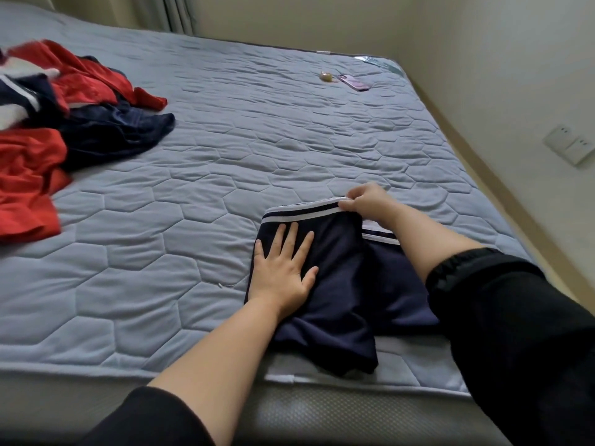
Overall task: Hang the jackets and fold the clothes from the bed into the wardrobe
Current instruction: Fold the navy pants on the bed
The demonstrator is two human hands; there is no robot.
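Note:
Dark navy shorts (341,284) with a white-striped waistband lie partly folded near the front right of the bed (193,204). My left hand (285,265) presses flat on the left half of the shorts, fingers spread. At the far edge of the garment, my right hand (367,201) pinches the right end of the white waistband. A heap of red and navy clothes (64,123) lies at the bed's left side, apart from both hands.
A phone (353,82) and a small tan object (326,76) rest near the bed's far right corner. The wall with a socket plate (570,148) runs close along the right side. A curtain (174,11) hangs behind the bed.

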